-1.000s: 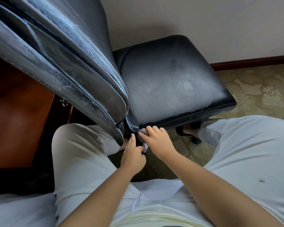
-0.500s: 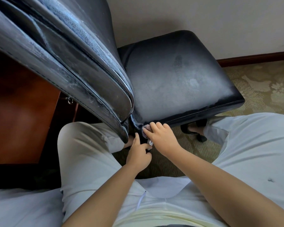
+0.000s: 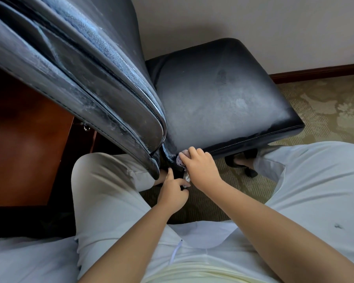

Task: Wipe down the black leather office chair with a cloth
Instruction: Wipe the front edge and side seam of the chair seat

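The black leather chair's seat (image 3: 219, 103) fills the upper middle, dusty grey on top, and its backrest (image 3: 74, 74) slants across the upper left. My right hand (image 3: 200, 168) grips a small pale cloth (image 3: 181, 159) and presses it against the seat's near corner, where seat and backrest meet. Most of the cloth is hidden under the fingers. My left hand (image 3: 173, 190) sits just below, its fingers curled and pinching the cloth's hanging end (image 3: 186, 178).
A reddish wooden desk (image 3: 25, 152) stands at the left behind the backrest. My knees in pale trousers (image 3: 315, 190) flank the hands. Patterned carpet (image 3: 325, 107) lies at the right, a dark skirting board (image 3: 319, 71) runs along the wall, and a chair base leg (image 3: 243, 166) shows under the seat.
The right hand has stayed at the seat's near corner with the cloth, shifting only slightly. The left hand stays just below it. The view has shifted a little.
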Available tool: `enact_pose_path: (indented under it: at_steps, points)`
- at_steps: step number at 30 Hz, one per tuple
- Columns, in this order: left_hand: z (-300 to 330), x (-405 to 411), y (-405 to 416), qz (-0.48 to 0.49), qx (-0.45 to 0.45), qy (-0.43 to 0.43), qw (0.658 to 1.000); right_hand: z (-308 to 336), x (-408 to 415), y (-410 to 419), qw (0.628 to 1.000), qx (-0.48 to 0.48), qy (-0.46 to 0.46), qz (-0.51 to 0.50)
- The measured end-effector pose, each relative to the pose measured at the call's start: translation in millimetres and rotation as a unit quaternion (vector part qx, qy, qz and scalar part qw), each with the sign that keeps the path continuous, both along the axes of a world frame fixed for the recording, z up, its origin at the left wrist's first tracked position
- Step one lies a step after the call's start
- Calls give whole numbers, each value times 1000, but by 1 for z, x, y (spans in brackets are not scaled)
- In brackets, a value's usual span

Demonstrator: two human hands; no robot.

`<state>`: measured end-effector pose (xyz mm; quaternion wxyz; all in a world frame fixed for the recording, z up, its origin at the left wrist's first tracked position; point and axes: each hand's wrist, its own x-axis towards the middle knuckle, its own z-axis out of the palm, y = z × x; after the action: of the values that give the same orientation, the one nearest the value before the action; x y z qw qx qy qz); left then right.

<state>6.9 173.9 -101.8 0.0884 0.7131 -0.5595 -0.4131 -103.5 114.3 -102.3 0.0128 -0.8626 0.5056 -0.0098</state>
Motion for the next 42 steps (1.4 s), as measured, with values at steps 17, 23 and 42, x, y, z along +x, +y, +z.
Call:
enact_pose_path:
  at_steps: [17, 23, 42]
  points:
    - [23, 7, 10, 149, -57, -1, 987, -3, 19, -4, 997, -11, -70, 17]
    - [36, 16, 23, 396, -187, 67, 897, -13, 12, 3, 996, -35, -69, 55]
    - [17, 28, 0, 351, -258, 159, 886, -5, 32, 6, 998, -69, 13, 7]
